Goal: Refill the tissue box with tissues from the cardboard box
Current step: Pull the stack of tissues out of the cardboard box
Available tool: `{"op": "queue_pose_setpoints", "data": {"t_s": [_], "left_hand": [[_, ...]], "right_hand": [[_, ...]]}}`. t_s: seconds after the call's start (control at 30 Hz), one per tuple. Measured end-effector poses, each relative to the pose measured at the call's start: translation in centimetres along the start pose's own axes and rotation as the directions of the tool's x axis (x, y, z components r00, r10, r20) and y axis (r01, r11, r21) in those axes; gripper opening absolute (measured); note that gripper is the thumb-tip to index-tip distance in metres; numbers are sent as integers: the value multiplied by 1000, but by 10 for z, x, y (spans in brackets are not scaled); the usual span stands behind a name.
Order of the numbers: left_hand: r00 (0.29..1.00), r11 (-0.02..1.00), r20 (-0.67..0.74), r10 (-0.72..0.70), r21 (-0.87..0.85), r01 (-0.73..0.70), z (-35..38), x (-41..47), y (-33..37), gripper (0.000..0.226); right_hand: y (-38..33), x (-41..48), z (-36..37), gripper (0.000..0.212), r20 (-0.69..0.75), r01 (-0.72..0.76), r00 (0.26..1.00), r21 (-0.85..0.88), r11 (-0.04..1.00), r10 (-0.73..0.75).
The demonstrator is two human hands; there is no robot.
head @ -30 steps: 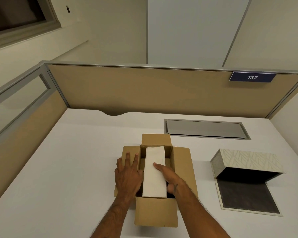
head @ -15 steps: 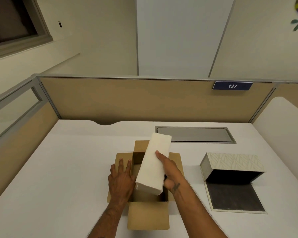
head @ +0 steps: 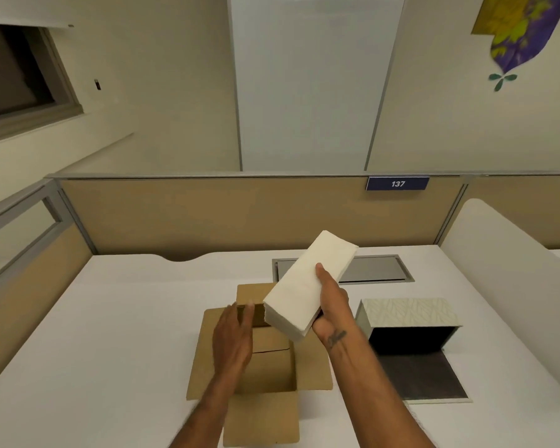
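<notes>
My right hand (head: 332,308) grips a white stack of tissues (head: 307,284), held tilted in the air above the far right corner of the open cardboard box (head: 265,363). The box sits on the white desk with its flaps spread; its inside looks bare. My left hand (head: 233,337) hovers over the box's left side, fingers together and flat, holding nothing. The tissue box (head: 408,313), pale with a leaf pattern, stands to the right with its dark inside facing me and its flap (head: 417,376) lying flat on the desk.
A grey metal cable hatch (head: 379,270) is set into the white desk (head: 126,318) behind the boxes. Tan partition walls (head: 207,215) close the desk at the back and left; a white rounded panel (head: 511,286) stands on the right.
My right hand has lifted the tissue stack out of the cardboard box and carried it up and to the right. My left hand has come off the box's left flap.
</notes>
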State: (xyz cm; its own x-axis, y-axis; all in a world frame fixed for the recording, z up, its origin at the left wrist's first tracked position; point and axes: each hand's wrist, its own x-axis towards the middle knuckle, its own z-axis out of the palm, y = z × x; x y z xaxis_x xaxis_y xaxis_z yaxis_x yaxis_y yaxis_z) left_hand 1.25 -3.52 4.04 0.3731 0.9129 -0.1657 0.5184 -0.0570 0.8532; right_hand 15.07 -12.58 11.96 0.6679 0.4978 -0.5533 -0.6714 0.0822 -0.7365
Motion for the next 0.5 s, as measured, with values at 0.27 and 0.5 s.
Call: {"op": "queue_pose_setpoints", "data": {"t_s": [0.27, 0.5], "left_hand": [[872, 550, 488, -35, -719, 424, 29, -68, 60, 90], [879, 655, 475, -35, -654, 379, 62, -93, 94, 58]], "right_hand": [[-16, -14, -17, 62, -121, 57, 992, 91, 994, -45], [-31, -18, -53, 61, -252, 113, 965, 143, 983, -74]]}}
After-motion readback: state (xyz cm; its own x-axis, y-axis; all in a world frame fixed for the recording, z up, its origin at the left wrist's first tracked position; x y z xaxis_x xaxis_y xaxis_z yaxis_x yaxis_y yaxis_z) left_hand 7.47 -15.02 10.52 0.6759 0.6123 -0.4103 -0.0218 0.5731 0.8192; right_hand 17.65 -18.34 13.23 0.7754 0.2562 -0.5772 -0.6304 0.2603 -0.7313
